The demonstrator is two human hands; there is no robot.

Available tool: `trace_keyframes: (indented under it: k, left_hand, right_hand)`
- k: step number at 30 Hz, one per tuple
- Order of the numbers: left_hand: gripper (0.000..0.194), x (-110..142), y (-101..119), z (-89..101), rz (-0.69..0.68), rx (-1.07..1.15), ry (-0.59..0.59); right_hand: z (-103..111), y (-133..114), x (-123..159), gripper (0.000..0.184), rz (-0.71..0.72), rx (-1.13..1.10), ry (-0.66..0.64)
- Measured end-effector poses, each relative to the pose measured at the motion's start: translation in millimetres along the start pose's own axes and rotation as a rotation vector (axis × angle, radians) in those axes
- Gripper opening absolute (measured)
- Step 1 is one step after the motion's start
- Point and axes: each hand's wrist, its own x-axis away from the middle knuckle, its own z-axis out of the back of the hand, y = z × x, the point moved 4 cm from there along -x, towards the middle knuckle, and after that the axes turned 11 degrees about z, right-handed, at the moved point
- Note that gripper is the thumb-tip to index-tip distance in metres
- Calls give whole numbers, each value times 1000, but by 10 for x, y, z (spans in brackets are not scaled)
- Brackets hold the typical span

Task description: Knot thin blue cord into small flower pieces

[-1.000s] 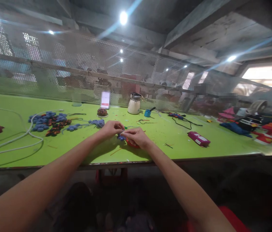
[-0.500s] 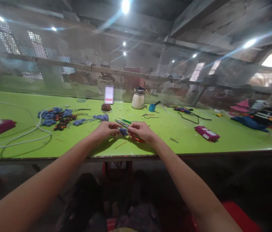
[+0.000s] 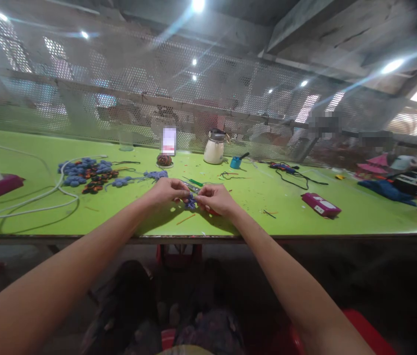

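Observation:
A small blue-purple crocheted piece is held between my two hands, just above the green table. My left hand, on its left, pinches it with thumb and forefinger. From the right, the fingertips of my right hand are closed on its edge. Scissors show their metal blades behind the fingers, with a bit of red handle under my right hand; whether that hand also keeps hold of them I cannot tell. Close behind lies a green-handled crochet hook.
Several blue and dark-orange crocheted pieces lie left beside a white cable. Farther back stand a yarn ball, a phone, a jug and a blue pot. Purple power strips lie at both sides.
The scissor blades, earlier raised by my right fingers, now sit lower behind them. My right fingertips have come onto the crocheted piece. The view has shifted slightly.

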Motion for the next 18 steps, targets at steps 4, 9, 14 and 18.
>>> trace_keyframes:
  k: [4,9,14,18]
  left_hand:
    - [21,27,14,-38,37,131,-31]
    - [21,35,-7,-85,26,314,-152]
    - [21,28,-76,-126,72,257,-172]
    - [21,20,-73,-112,10,215,-88]
  right_hand:
    - [4,44,-25,24,-8,-54,14]
    - [36,56,-53,23,34,18,32]
    - [28,49,-60,24,75,-23,-32]
    - [6,79,-63,24,43,-46,-111]
